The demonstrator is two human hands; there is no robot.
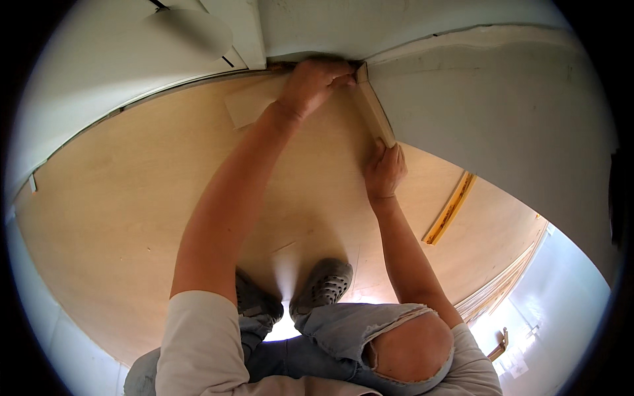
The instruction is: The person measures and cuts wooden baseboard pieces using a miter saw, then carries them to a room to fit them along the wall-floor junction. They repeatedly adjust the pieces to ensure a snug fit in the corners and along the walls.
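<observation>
A short light-wood skirting board (376,113) stands against the base of the grey wall on the right, its far end in the corner. My right hand (386,170) is closed on its near end, with the thumb on the inner face. At the corner, my left hand (316,86) is closed, its fingers curled toward the board's far end. Whatever sits in those fingers is hidden. A flat pale wood piece (243,107) lies on the floor by my left wrist.
The wood-look floor (132,198) meets a white door or panel (112,46) at far left. A yellow-edged strip (450,210) lies right of my right forearm. Several long thin boards (498,280) are stacked at the right edge. My grey clogs (323,284) stand below.
</observation>
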